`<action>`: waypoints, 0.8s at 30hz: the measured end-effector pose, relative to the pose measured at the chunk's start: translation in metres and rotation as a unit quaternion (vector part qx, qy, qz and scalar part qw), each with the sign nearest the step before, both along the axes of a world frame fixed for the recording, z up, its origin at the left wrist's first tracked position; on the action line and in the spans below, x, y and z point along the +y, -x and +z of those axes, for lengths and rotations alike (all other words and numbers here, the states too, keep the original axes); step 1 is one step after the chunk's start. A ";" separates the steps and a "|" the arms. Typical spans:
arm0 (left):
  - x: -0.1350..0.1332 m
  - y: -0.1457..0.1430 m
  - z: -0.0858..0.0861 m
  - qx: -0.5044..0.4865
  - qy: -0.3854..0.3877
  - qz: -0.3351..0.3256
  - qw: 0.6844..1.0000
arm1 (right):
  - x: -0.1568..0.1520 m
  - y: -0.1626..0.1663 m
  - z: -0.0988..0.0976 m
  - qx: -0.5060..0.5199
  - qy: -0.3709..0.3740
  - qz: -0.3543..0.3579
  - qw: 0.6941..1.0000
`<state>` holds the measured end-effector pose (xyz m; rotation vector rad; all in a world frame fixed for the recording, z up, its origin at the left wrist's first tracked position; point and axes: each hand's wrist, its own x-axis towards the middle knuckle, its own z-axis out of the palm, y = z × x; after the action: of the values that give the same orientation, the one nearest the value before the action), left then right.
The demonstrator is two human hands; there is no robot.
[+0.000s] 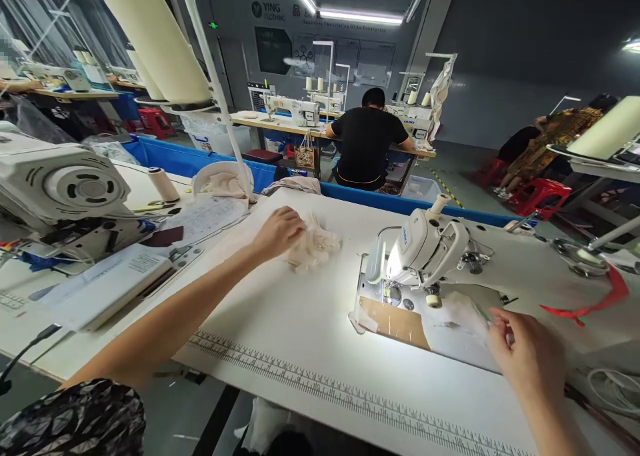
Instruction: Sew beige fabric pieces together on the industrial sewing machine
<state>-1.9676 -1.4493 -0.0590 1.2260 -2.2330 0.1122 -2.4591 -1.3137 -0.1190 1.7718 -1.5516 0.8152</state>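
My left hand (pixel 281 233) reaches over the white tabletop, its fingers curled closed on the edge of a crumpled, slightly blurred bundle of cream fabric (pixel 319 244). To the right stands a white sewing machine (pixel 415 246) with its lamp lit over the needle area. Beside its handwheel side, under the arm, lies a small pale fabric piece (pixel 463 311). My right hand (pixel 527 349) is at that piece's right edge, thumb and fingers pinched together on it. The fingertips are partly hidden.
A ruler strip (pixel 320 386) runs along the table's front edge. At left are another sewing machine (pixel 75 189), a white box (pixel 117 286), papers (pixel 205 219) and a thread cone (pixel 163 185). A red ribbon (pixel 595 303) lies at right. Ahead, a person (pixel 369 143) sits sewing.
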 end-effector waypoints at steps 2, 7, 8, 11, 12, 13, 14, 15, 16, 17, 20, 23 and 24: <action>0.009 -0.015 0.008 0.120 -0.004 0.007 0.993 | 0.013 -0.021 0.007 -0.025 -0.034 0.020 0.999; 0.039 -0.021 0.019 0.140 -0.167 -0.075 0.973 | 0.058 -0.119 0.010 -0.082 -0.268 0.189 0.941; 0.044 -0.015 0.019 0.100 -0.214 -0.107 0.966 | 0.064 -0.137 0.009 -0.058 -0.285 0.195 0.937; 0.057 0.015 0.016 -0.004 -0.330 -0.180 0.926 | 0.070 -0.171 0.009 0.009 -0.294 0.171 0.940; 0.061 0.026 0.015 -0.025 -0.356 -0.197 0.913 | 0.069 -0.176 0.010 0.027 -0.294 0.162 0.941; 0.065 0.038 0.014 -0.036 -0.375 -0.208 0.903 | 0.067 -0.178 0.010 0.045 -0.296 0.156 0.941; 0.068 0.049 0.013 -0.042 -0.388 -0.216 0.895 | 0.064 -0.178 0.011 0.059 -0.296 0.153 0.941; 0.071 0.060 0.013 -0.041 -0.397 -0.221 0.890 | 0.061 -0.177 0.012 0.072 -0.296 0.151 0.941; 0.073 0.070 0.012 -0.034 -0.404 -0.226 0.886 | 0.057 -0.176 0.012 0.082 -0.295 0.149 0.940; 0.074 0.079 0.012 -0.021 -0.413 -0.230 0.881 | 0.053 -0.173 0.013 0.091 -0.295 0.147 0.940; 0.073 0.103 0.009 0.022 -0.432 -0.237 0.870 | 0.037 -0.164 0.014 0.110 -0.293 0.136 0.940; 0.066 0.123 -0.002 0.076 -0.432 -0.245 0.865 | 0.022 -0.154 0.015 0.136 -0.290 0.128 0.939; 0.062 0.128 -0.007 0.096 -0.435 -0.247 0.861 | 0.018 -0.152 0.015 0.142 -0.289 0.130 0.938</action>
<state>-2.0959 -1.3869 -0.0663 0.9239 -2.3798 -1.2821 -2.3073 -1.2954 -0.1040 2.4291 -1.4679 0.1905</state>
